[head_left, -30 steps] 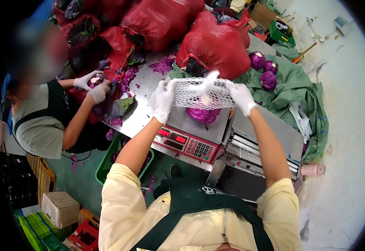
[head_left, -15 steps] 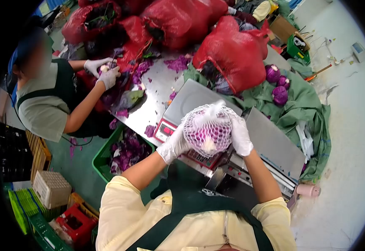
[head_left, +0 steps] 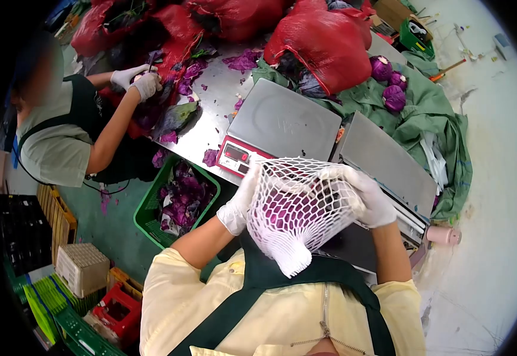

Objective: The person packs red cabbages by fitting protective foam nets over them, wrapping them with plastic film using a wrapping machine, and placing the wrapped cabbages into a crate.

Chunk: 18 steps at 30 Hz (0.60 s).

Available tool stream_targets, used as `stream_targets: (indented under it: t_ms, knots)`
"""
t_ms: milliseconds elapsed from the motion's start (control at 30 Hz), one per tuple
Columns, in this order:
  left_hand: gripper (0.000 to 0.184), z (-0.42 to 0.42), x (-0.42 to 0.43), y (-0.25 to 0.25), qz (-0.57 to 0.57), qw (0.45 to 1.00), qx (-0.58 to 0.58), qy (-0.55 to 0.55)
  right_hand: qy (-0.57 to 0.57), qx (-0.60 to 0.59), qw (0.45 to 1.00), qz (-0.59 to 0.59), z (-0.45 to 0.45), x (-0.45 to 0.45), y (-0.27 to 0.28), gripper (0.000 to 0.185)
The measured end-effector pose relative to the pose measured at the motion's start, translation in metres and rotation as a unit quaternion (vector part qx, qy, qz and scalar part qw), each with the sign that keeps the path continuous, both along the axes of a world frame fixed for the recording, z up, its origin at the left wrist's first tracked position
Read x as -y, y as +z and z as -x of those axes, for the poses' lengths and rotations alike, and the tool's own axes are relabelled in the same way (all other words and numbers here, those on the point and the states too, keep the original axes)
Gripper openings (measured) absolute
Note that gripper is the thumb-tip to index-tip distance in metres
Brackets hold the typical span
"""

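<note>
Metal desk [head_left: 214, 121] lies far; on the near side of the scale [head_left: 285, 121], left hand [head_left: 245, 199] and right hand [head_left: 374, 199] grasp white netting [head_left: 293, 256] around a purple cabbage [head_left: 282, 209], which could drop if either grip slips.

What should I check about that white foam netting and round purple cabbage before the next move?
1. White stretchy foam net held on both sides: ok, by the white-gloved left hand and white-gloved right hand.
2. Round purple cabbage behind the mesh: ok, purple shows through.
3. Cabbage fully enclosed: cannot tell, mesh and fingers hide its edges.
4. Cabbage on the flat grey metal scale plate: not ok, held in front of it.
5. Small red-lit display readable: cannot tell, digits blurred.
</note>
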State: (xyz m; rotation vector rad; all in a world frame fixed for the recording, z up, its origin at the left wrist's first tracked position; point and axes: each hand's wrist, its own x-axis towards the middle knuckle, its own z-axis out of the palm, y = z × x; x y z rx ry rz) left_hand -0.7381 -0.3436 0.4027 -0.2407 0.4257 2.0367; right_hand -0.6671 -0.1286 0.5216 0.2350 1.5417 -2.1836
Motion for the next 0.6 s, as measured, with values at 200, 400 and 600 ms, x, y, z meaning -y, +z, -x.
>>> stream_targets:
  t_ms: [200, 400, 600]
  knots:
    - [0.050, -0.017, -0.006, 0.015, -0.120, 0.985, -0.049, 0.117, -0.114, 0.075, 0.989, 0.050, -0.055, 0.030, -0.051, 0.037]
    - [0.048, -0.069, -0.049, 0.088, 0.054, 0.962, -0.179, 0.198, -0.241, -0.057, 0.947, 0.204, -0.075, -0.009, -0.038, 0.049]
    - [0.049, -0.109, -0.143, 0.134, 0.077, 0.942, -0.292, 0.150, -0.206, -0.264, 0.933, 0.130, -0.081, -0.090, -0.005, 0.058]
